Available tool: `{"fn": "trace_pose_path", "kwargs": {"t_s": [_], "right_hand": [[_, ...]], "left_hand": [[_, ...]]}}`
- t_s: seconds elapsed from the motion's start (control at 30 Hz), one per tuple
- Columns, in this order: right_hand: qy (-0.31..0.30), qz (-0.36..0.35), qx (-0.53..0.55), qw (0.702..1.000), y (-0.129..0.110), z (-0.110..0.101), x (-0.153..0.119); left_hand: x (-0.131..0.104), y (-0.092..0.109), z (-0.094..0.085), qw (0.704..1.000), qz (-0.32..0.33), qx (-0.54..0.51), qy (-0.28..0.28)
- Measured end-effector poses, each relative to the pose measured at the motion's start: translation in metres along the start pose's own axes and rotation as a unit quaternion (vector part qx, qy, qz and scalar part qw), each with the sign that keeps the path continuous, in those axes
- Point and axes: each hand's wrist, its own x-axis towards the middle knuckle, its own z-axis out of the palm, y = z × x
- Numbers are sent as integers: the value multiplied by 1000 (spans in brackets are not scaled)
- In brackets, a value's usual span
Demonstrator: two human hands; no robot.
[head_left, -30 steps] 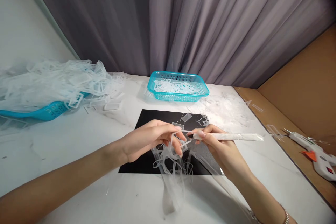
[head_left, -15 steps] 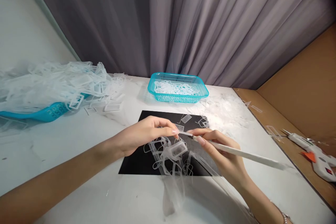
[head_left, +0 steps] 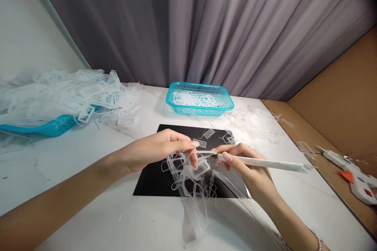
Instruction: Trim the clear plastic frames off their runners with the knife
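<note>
Left hand [head_left: 165, 144] is at the clear strip [head_left: 205, 152]; can't tell from here if it's pinching. Right hand [head_left: 255, 180] grips white tool [head_left: 265, 162], dark tip [head_left: 213, 156] by the strip, above black sheet [head_left: 151, 176], between its side edges. Looks like tip-work; next move needs the strip steady.

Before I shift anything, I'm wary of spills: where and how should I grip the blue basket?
I'd take the blue basket by its rim at both short ends, from left and right together: it stands upright, rim flaring outward above sloping walls, white strips inside.
</note>
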Motion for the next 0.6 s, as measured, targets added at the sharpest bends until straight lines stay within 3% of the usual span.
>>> {"fn": "trace_pose_path", "kwargs": {"t_s": [0.17,0.4,0.6], "right_hand": [[14,7,20,1000,10,0,3],[49,21,54,997,14,-2,6],[58,28,72,995,12,-4,6]], "left_hand": [[0,-1,0,999,8,-39,-13],[4,-8,-2,996,-4,-76,47],[8,-14,-3,993,-21,-97,60]]}}
